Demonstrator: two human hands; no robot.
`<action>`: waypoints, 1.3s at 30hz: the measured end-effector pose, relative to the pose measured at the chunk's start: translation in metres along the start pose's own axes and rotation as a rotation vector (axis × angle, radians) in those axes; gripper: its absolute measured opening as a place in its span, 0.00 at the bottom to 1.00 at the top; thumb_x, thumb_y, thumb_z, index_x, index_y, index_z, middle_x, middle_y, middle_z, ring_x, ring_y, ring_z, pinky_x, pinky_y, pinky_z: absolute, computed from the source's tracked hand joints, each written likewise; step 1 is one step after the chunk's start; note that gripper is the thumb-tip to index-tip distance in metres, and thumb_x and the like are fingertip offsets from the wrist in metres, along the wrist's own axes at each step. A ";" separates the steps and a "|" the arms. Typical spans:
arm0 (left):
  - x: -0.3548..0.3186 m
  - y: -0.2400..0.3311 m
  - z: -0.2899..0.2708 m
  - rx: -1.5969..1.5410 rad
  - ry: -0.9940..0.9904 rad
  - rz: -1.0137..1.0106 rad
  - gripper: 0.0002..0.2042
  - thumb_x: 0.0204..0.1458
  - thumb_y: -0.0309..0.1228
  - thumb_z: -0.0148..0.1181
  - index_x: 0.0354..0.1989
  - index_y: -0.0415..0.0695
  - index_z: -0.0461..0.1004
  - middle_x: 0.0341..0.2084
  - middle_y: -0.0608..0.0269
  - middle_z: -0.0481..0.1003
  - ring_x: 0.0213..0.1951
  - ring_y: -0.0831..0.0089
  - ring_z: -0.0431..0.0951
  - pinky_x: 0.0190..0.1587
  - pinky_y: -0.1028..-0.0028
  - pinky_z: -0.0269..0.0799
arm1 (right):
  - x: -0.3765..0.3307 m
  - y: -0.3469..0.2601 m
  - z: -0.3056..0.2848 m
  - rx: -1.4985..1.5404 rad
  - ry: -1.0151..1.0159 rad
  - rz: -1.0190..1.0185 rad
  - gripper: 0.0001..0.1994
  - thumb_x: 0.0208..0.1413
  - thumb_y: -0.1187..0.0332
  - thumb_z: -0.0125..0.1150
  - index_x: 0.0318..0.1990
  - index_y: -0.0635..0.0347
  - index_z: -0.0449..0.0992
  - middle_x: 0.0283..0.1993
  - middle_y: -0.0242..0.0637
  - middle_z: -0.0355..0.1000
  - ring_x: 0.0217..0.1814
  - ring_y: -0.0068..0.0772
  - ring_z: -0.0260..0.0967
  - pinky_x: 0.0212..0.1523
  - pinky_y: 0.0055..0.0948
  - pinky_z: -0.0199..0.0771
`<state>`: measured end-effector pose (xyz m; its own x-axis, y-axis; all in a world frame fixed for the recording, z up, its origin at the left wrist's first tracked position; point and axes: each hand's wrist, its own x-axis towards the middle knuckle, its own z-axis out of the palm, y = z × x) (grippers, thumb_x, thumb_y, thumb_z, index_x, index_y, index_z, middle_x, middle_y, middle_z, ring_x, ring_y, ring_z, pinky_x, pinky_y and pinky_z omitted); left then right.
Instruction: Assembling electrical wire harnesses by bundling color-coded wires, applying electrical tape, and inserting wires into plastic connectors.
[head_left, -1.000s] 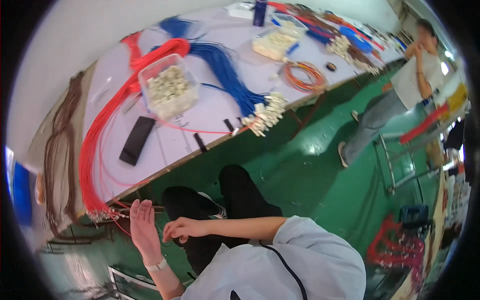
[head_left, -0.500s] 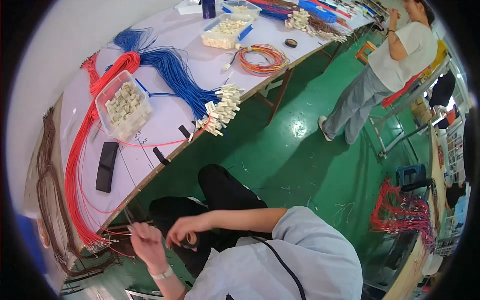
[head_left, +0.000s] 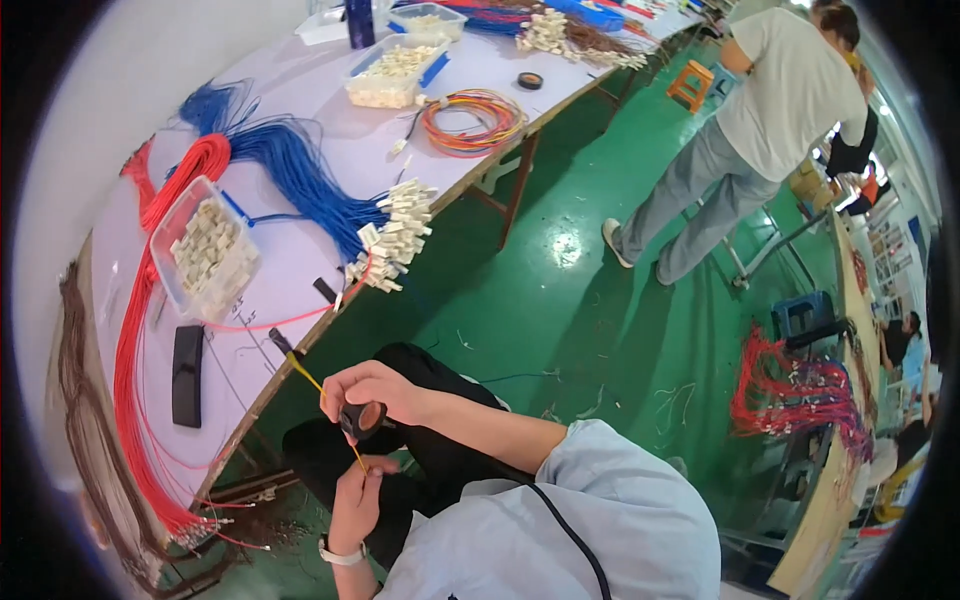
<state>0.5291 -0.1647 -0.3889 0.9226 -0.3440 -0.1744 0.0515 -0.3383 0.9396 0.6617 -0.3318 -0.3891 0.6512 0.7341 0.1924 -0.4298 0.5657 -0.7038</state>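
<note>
My right hand [head_left: 372,392] is closed round a roll of black tape [head_left: 365,418], over my dark-trousered lap. Through its fingers runs a thin yellow-orange wire [head_left: 310,377], stretched from a dark clip-like piece [head_left: 278,340] at the table edge. Below, my left hand [head_left: 357,497], with a white band at the wrist, pinches the lower stretch of that wire. The wire's end is hidden in the left fingers. Left of the hands, a bundle of red wires [head_left: 128,370] hangs over the table edge, its tips bare of any hand.
On the white table [head_left: 290,180] lie blue wires [head_left: 310,165] ending in white connectors [head_left: 392,235], a connector bin [head_left: 205,250], a black oblong case [head_left: 187,375] and a coloured wire coil [head_left: 472,122]. A person [head_left: 760,110] stands across the green floor. Red wire bundles [head_left: 795,395] hang at right.
A yellow-orange wire now spans from the table edge to my hands. My left hand has moved right and down from the table edge; the right, with the tape, has risen. The other person has turned.
</note>
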 end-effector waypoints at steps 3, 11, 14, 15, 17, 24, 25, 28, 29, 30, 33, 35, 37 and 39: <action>-0.005 -0.009 -0.001 -0.392 0.341 -0.089 0.15 0.65 0.39 0.44 0.32 0.40 0.64 0.18 0.63 0.67 0.19 0.76 0.66 0.23 0.78 0.63 | -0.005 -0.007 -0.006 -0.029 0.022 0.054 0.12 0.52 0.63 0.52 0.32 0.65 0.74 0.49 0.44 0.70 0.36 0.30 0.70 0.32 0.29 0.76; 0.010 0.013 -0.062 -1.375 0.214 0.331 0.12 0.68 0.37 0.31 0.31 0.49 0.53 0.12 0.73 0.45 0.13 0.82 0.40 0.13 0.78 0.36 | -0.047 0.113 0.025 -0.483 -0.380 0.518 0.11 0.49 0.64 0.61 0.34 0.64 0.79 0.35 0.37 0.74 0.28 0.24 0.70 0.27 0.26 0.71; 0.008 0.018 -0.070 -1.636 0.206 0.415 0.12 0.68 0.35 0.28 0.31 0.47 0.54 0.14 0.72 0.47 0.14 0.83 0.44 0.14 0.79 0.37 | -0.053 0.134 0.028 -0.531 -0.446 0.439 0.11 0.48 0.65 0.60 0.35 0.63 0.79 0.33 0.37 0.75 0.33 0.28 0.71 0.32 0.29 0.71; 0.002 0.011 -0.077 -1.700 0.208 0.427 0.13 0.68 0.35 0.28 0.30 0.46 0.55 0.14 0.73 0.47 0.14 0.83 0.44 0.14 0.79 0.38 | -0.052 0.138 0.038 -0.558 -0.471 0.339 0.11 0.48 0.65 0.60 0.35 0.63 0.79 0.39 0.39 0.75 0.43 0.33 0.72 0.40 0.31 0.73; 0.007 0.007 -0.087 -1.796 0.032 0.518 0.16 0.68 0.36 0.29 0.27 0.47 0.57 0.14 0.74 0.50 0.14 0.83 0.47 0.14 0.79 0.38 | -0.046 0.119 0.025 -0.698 -0.344 0.187 0.10 0.47 0.66 0.61 0.36 0.60 0.79 0.38 0.39 0.75 0.42 0.32 0.72 0.42 0.32 0.73; 0.015 0.053 -0.095 -1.760 0.039 0.631 0.07 0.66 0.33 0.37 0.34 0.49 0.59 0.15 0.75 0.47 0.15 0.83 0.45 0.14 0.81 0.37 | -0.021 0.066 -0.016 -0.754 -0.141 0.034 0.07 0.49 0.77 0.57 0.36 0.64 0.76 0.50 0.39 0.69 0.42 0.24 0.70 0.40 0.21 0.71; 0.012 0.050 -0.096 -1.761 0.007 0.629 0.08 0.66 0.34 0.36 0.33 0.49 0.58 0.14 0.75 0.47 0.15 0.83 0.45 0.14 0.80 0.37 | -0.017 0.054 -0.005 -0.762 -0.115 0.077 0.07 0.48 0.79 0.52 0.34 0.65 0.76 0.53 0.40 0.68 0.36 0.21 0.70 0.35 0.19 0.69; -0.002 0.039 -0.083 -1.506 0.299 0.415 0.12 0.67 0.38 0.37 0.31 0.49 0.59 0.13 0.77 0.46 0.13 0.84 0.43 0.14 0.79 0.37 | -0.006 0.038 0.008 -0.546 -0.029 0.222 0.08 0.48 0.71 0.54 0.35 0.66 0.72 0.60 0.43 0.64 0.34 0.23 0.73 0.33 0.18 0.71; -0.005 0.039 -0.075 -1.363 0.365 0.321 0.12 0.66 0.38 0.37 0.29 0.49 0.58 0.12 0.77 0.46 0.12 0.84 0.43 0.13 0.79 0.37 | -0.003 0.031 0.011 -0.468 0.023 0.233 0.11 0.48 0.68 0.55 0.36 0.66 0.71 0.62 0.44 0.62 0.34 0.24 0.74 0.32 0.19 0.72; -0.008 0.038 -0.067 -1.221 0.421 0.220 0.13 0.66 0.39 0.38 0.28 0.50 0.57 0.11 0.77 0.45 0.11 0.84 0.43 0.13 0.78 0.36 | 0.002 0.025 0.016 -0.407 0.055 0.247 0.15 0.48 0.61 0.54 0.37 0.66 0.70 0.64 0.49 0.61 0.33 0.29 0.76 0.32 0.23 0.75; -0.023 0.013 -0.045 -0.757 0.389 0.077 0.15 0.65 0.41 0.40 0.28 0.46 0.60 0.12 0.74 0.50 0.12 0.84 0.46 0.15 0.78 0.39 | 0.019 0.023 0.007 -0.327 0.050 0.076 0.20 0.51 0.56 0.52 0.42 0.67 0.70 0.65 0.54 0.59 0.30 0.40 0.75 0.31 0.31 0.75; -0.031 0.001 -0.036 -0.540 0.305 -0.062 0.13 0.65 0.36 0.43 0.30 0.42 0.64 0.17 0.71 0.57 0.18 0.82 0.54 0.22 0.79 0.51 | 0.029 0.013 0.011 -0.282 0.006 0.061 0.24 0.52 0.55 0.50 0.47 0.69 0.70 0.67 0.55 0.58 0.30 0.41 0.75 0.31 0.32 0.75; -0.036 -0.004 -0.033 -0.180 0.228 -0.105 0.06 0.61 0.28 0.48 0.34 0.39 0.67 0.24 0.61 0.67 0.29 0.69 0.67 0.35 0.69 0.66 | 0.036 0.012 0.011 -0.229 -0.005 0.057 0.30 0.54 0.52 0.47 0.57 0.70 0.67 0.66 0.54 0.59 0.29 0.41 0.75 0.33 0.32 0.74; -0.039 -0.033 -0.023 0.129 0.383 -0.049 0.05 0.58 0.27 0.51 0.34 0.39 0.68 0.27 0.58 0.69 0.32 0.63 0.69 0.39 0.65 0.67 | 0.042 0.012 0.014 -0.205 -0.012 0.048 0.34 0.54 0.51 0.47 0.61 0.71 0.64 0.63 0.53 0.63 0.30 0.39 0.74 0.35 0.30 0.73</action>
<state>0.5005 -0.1201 -0.4059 0.9971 0.0184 -0.0733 0.0735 -0.4619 0.8839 0.6752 -0.2891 -0.3804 0.6249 0.7635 0.1630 -0.3227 0.4427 -0.8366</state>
